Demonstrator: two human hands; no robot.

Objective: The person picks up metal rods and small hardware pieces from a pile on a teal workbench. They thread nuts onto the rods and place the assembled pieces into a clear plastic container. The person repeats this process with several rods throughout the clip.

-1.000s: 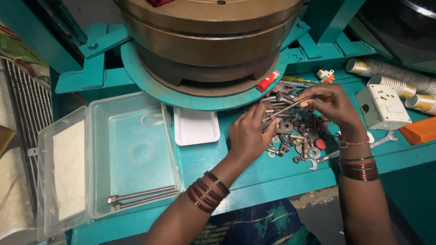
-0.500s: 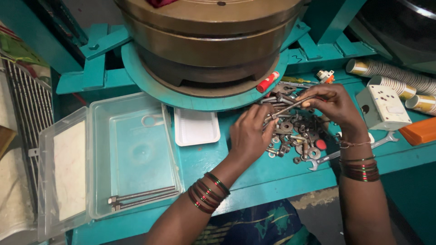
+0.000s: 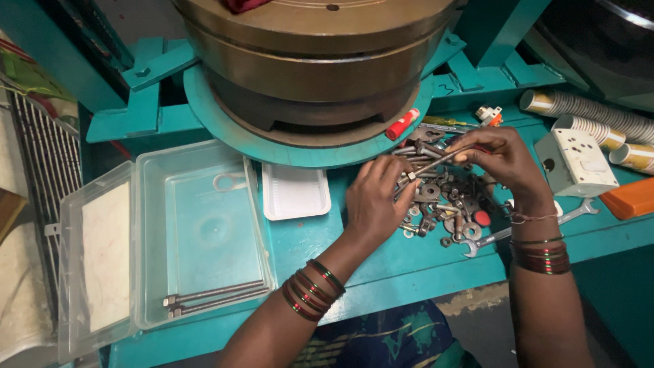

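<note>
A pile of bolts, nuts and washers point(image 3: 449, 204) lies on the teal bench. Both hands hold one long thin bolt point(image 3: 436, 162) above the pile. My left hand point(image 3: 375, 197) pinches its head end, and my right hand point(image 3: 501, 158) grips the far end. To the left stands an open clear plastic box point(image 3: 197, 232) with two long bolts point(image 3: 214, 296) lying along its front wall and a metal ring at its back.
A small white tray point(image 3: 295, 193) sits beside the box. A big round metal machine part point(image 3: 313, 61) looms behind. A red marker point(image 3: 402, 125), a white socket box point(image 3: 578, 162), stacked paper cups point(image 3: 586, 112), a wrench point(image 3: 504, 235) and an orange block point(image 3: 630, 197) lie around.
The hands lifted the long bolt slightly out of the pile and hold it between them; otherwise little has moved.
</note>
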